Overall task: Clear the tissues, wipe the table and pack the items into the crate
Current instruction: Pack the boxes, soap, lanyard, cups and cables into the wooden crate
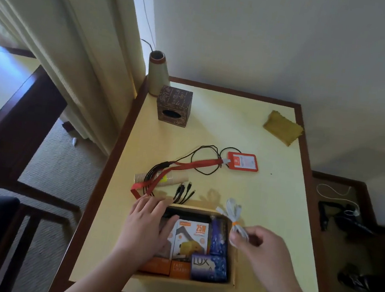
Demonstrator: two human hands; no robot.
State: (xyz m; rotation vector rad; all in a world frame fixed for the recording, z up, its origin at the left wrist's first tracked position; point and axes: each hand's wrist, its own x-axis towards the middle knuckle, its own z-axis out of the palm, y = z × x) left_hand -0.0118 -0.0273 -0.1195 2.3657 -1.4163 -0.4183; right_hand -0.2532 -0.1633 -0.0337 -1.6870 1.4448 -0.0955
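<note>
The cardboard crate (235,258) at the bench's (236,131) near edge holds an orange-and-white charger box (191,238) marked "25W" and a glossy purple "LUX" soap box (208,269). The left hand (147,224) lies flat, fingers spread, over the crate's left side. The right hand (251,240), fingers pinched, holds a coiled white cable (235,216) above the crate's right rim.

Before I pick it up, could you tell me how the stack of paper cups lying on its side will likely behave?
The cup stack is probably light and easily crushed. Lying sideways, it may roll if nudged. The red lanyard and black cable draped over it would likely drag along.
</note>
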